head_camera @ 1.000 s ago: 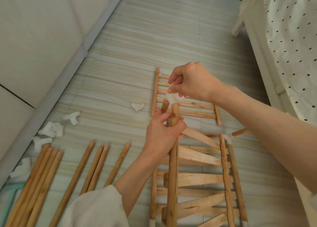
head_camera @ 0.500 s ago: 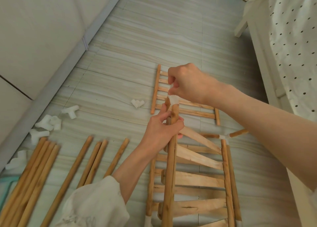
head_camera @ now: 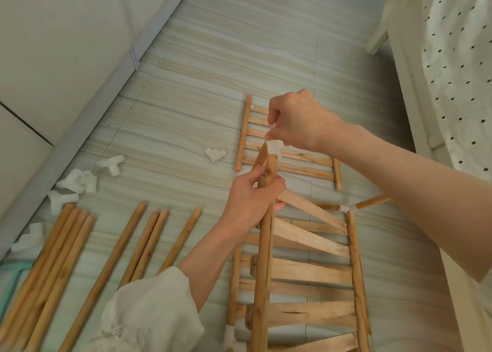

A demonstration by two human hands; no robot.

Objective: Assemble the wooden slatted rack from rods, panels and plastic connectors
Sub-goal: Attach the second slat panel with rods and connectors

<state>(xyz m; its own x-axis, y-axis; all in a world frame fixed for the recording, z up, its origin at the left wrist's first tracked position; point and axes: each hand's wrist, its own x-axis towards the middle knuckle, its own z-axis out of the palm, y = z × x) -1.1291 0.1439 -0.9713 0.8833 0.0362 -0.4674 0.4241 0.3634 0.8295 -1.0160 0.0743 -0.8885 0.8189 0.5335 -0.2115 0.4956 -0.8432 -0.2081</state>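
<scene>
Across the pale striped floor [head_camera: 239,45] the rack parts lie spread between a grey wall on the left and a bed with a dotted cover [head_camera: 458,66] on the right. Nearest the camera, the half-built slatted rack [head_camera: 306,274] lies with its slats running between two side rods, its left rod [head_camera: 263,258] raised off the floor. Beyond it a smaller slatted panel [head_camera: 287,144] lies flat. Loose rods [head_camera: 111,258] lie in rows at lower left, and white plastic connectors [head_camera: 77,181] are scattered near the wall, with one more [head_camera: 215,154] just left of the small panel. The left hand [head_camera: 253,199] is curled around the raised rod just below its top end. The right hand [head_camera: 295,120] pinches a white connector [head_camera: 273,149] with thumb and fingertips, the connector sitting at the tip of that rod. Another connector [head_camera: 346,207] joins rods at the rack's far right corner.
</scene>
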